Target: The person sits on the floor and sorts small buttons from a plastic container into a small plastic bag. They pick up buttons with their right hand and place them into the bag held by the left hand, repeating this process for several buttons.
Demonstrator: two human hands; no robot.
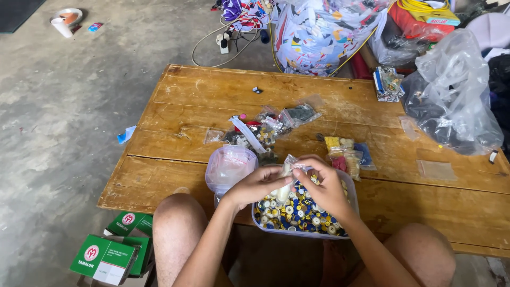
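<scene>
My left hand [258, 184] and my right hand [325, 187] together hold a small clear plastic bag [286, 179] filled with pale buttons, just above a clear plastic tub [351, 208] of blue, yellow and white buttons. The tub sits at the near edge of a low wooden table [191, 101]. An upturned clear container with a pink tint [229, 167] stands just left of my left hand. Small clear bags of dark and mixed buttons [265, 129] lie behind it, and bags of yellow, red and blue buttons [346, 152] lie beyond my right hand.
A large clear bag of dark items [451, 95] rests on the table's right end, with a small packet [389, 83] nearby. Green and white boxes [111, 252] sit on the concrete floor by my left knee. Cables, a power strip [224, 42] and stuffed bags lie behind the table.
</scene>
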